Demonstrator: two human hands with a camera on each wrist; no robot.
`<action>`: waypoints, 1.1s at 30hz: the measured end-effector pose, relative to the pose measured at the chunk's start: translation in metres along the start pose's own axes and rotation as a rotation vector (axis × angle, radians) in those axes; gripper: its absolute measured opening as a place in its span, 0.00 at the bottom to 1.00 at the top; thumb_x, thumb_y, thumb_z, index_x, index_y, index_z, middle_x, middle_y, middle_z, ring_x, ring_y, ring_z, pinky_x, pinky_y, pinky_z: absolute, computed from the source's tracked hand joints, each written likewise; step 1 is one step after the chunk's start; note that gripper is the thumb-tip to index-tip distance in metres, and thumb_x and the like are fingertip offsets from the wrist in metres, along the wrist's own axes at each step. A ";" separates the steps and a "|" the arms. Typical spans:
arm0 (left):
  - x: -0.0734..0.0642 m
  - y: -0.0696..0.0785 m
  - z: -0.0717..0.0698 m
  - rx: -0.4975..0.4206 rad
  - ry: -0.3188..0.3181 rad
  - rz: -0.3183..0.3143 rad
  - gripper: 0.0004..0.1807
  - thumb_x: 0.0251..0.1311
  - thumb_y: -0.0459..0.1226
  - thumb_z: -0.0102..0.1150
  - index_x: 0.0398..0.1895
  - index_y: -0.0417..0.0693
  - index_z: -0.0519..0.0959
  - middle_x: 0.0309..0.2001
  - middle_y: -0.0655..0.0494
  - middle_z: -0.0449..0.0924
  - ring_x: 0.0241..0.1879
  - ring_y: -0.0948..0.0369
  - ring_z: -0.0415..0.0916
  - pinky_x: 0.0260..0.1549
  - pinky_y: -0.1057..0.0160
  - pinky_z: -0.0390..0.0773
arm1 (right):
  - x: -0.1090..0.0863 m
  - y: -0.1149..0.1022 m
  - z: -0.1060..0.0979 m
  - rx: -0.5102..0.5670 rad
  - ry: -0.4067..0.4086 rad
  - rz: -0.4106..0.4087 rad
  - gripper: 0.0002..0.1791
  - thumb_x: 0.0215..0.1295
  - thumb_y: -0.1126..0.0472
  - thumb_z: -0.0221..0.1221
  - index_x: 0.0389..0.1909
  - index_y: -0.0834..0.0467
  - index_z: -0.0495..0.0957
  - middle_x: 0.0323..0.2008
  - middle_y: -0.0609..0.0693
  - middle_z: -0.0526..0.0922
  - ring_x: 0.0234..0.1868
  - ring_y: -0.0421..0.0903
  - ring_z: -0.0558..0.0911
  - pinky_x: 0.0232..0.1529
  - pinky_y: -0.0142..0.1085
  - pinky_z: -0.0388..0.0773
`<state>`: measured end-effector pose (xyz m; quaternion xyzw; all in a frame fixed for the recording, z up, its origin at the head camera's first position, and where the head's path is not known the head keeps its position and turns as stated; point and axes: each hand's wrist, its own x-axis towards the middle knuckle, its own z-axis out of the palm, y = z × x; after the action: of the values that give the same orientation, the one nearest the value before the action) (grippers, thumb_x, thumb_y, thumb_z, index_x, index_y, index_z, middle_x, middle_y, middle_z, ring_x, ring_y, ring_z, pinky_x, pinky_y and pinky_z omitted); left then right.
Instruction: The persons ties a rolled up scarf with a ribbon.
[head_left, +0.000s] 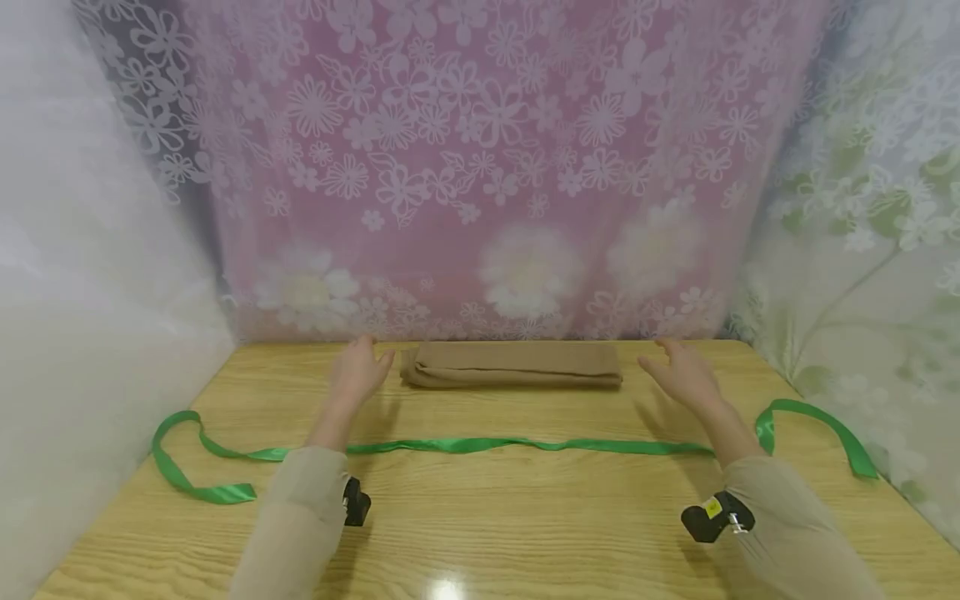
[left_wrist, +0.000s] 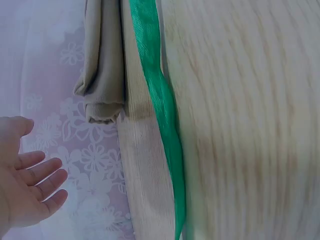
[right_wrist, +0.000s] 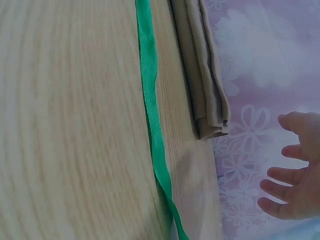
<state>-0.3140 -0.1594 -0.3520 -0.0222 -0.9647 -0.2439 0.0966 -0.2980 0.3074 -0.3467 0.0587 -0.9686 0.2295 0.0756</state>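
Observation:
A brown folded cloth (head_left: 517, 364) lies lengthwise near the table's back edge, its layers showing along the front and at both ends. Just off its left end is my left hand (head_left: 359, 371), fingers spread and holding nothing. My right hand (head_left: 681, 375) mirrors it off the right end, also bare and apart from the cloth. In the left wrist view the fingers (left_wrist: 42, 175) are loosely extended toward the cloth; the right wrist view shows the same of the right fingers (right_wrist: 285, 175). A green ribbon (head_left: 465, 446) stretches across the table nearer me, passing beneath both forearms.
The ribbon's left end (head_left: 225, 493) curls back on the table, and its right end (head_left: 858, 458) loops near the table's right edge. A flowered pink curtain (head_left: 480, 167) hangs behind the wooden table (head_left: 480, 533). Pale sheets (head_left: 885, 250) hang along the sides.

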 end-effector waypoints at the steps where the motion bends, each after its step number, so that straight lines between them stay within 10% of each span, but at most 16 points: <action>1: 0.001 0.002 0.001 -0.017 0.000 -0.015 0.28 0.66 0.46 0.47 0.58 0.30 0.66 0.50 0.35 0.74 0.43 0.45 0.75 0.37 0.51 0.76 | 0.001 0.000 0.000 0.027 -0.002 -0.001 0.39 0.69 0.44 0.45 0.64 0.75 0.55 0.58 0.77 0.60 0.57 0.72 0.62 0.51 0.63 0.63; 8: 0.009 0.010 0.014 -0.106 -0.068 -0.187 0.34 0.64 0.53 0.47 0.62 0.35 0.63 0.33 0.42 0.79 0.18 0.59 0.67 0.13 0.65 0.63 | 0.011 -0.003 0.003 0.099 -0.013 0.018 0.36 0.70 0.48 0.46 0.62 0.76 0.57 0.55 0.78 0.65 0.54 0.72 0.67 0.48 0.60 0.68; 18: 0.011 0.015 0.033 -0.105 -0.150 -0.207 0.43 0.62 0.61 0.43 0.62 0.31 0.64 0.59 0.34 0.67 0.40 0.47 0.76 0.31 0.53 0.76 | 0.028 -0.007 0.024 0.123 -0.088 0.051 0.32 0.69 0.52 0.48 0.61 0.76 0.59 0.52 0.76 0.69 0.51 0.70 0.71 0.45 0.57 0.72; 21: 0.013 0.019 0.038 -0.072 -0.200 -0.199 0.37 0.61 0.61 0.44 0.50 0.34 0.75 0.38 0.41 0.78 0.23 0.57 0.72 0.18 0.62 0.69 | 0.031 -0.012 0.029 0.133 -0.101 0.071 0.32 0.68 0.52 0.48 0.61 0.75 0.59 0.51 0.75 0.70 0.50 0.68 0.72 0.47 0.55 0.72; 25: 0.016 0.025 0.041 -0.047 -0.225 -0.206 0.31 0.61 0.61 0.45 0.31 0.41 0.80 0.14 0.57 0.60 0.12 0.64 0.53 0.11 0.67 0.54 | 0.035 -0.018 0.034 0.130 -0.096 0.063 0.33 0.68 0.52 0.48 0.61 0.76 0.59 0.49 0.74 0.73 0.50 0.66 0.73 0.48 0.55 0.71; 33: 0.018 0.035 0.043 0.004 -0.205 -0.204 0.25 0.61 0.58 0.49 0.25 0.46 0.79 0.18 0.56 0.67 0.16 0.61 0.61 0.14 0.65 0.59 | 0.044 -0.018 0.041 0.066 -0.098 0.026 0.31 0.68 0.56 0.49 0.59 0.79 0.59 0.54 0.75 0.68 0.56 0.70 0.67 0.55 0.56 0.64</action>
<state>-0.3362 -0.1078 -0.3690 0.0513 -0.9672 -0.2472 -0.0274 -0.3436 0.2690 -0.3673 0.0599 -0.9637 0.2593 0.0232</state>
